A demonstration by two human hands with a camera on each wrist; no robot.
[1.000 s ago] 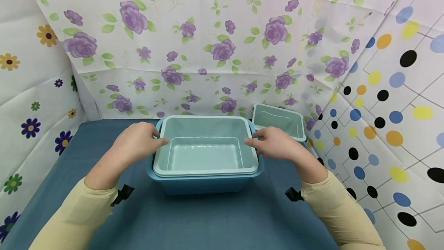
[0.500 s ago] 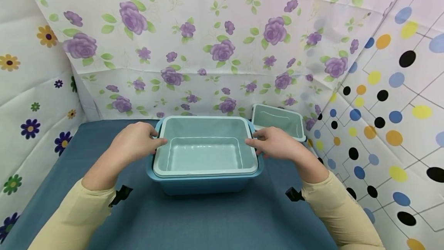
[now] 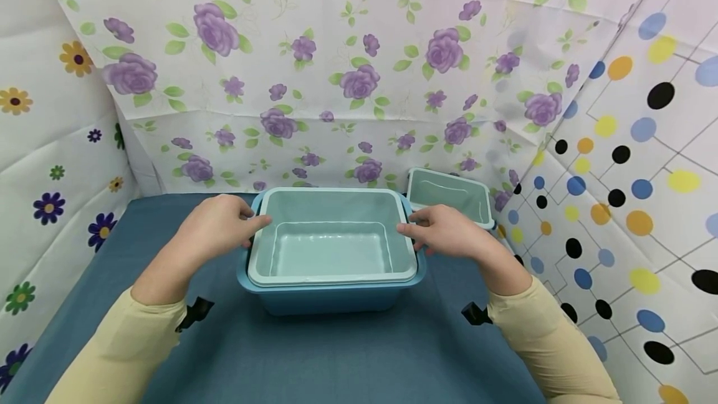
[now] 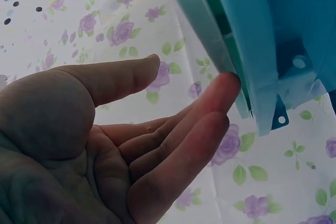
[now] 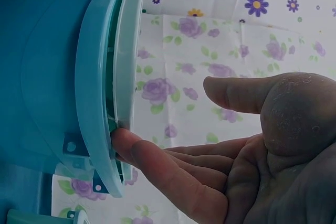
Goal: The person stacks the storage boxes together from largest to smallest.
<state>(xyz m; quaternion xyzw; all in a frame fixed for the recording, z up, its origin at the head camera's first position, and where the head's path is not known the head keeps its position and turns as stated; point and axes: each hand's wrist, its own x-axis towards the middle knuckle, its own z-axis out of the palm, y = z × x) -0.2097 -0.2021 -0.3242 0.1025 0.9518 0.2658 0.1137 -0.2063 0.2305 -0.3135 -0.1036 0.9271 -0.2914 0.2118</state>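
A pale green rectangular basin (image 3: 333,251) sits nested in a larger blue basin (image 3: 331,301) in the middle of the table. My left hand (image 3: 220,223) is at the basins' left side. In the left wrist view, its fingertips (image 4: 229,83) touch the rims, while the thumb stands apart from them. On the opposite side is my right hand (image 3: 443,229), its thumb raised over the pale rim. The right wrist view shows a fingertip (image 5: 126,141) at the gap between the two rims. Neither hand's fingers close round a rim.
A smaller pale green container (image 3: 451,198) stands behind and to the right, against the flowered back sheet (image 3: 325,67). A dotted sheet (image 3: 634,204) borders the right side. Blue cloth (image 3: 336,354) covers the table.
My left hand has risen slightly, its thumb lifting a little at the rim. The right hand and both basins look almost unmoved.
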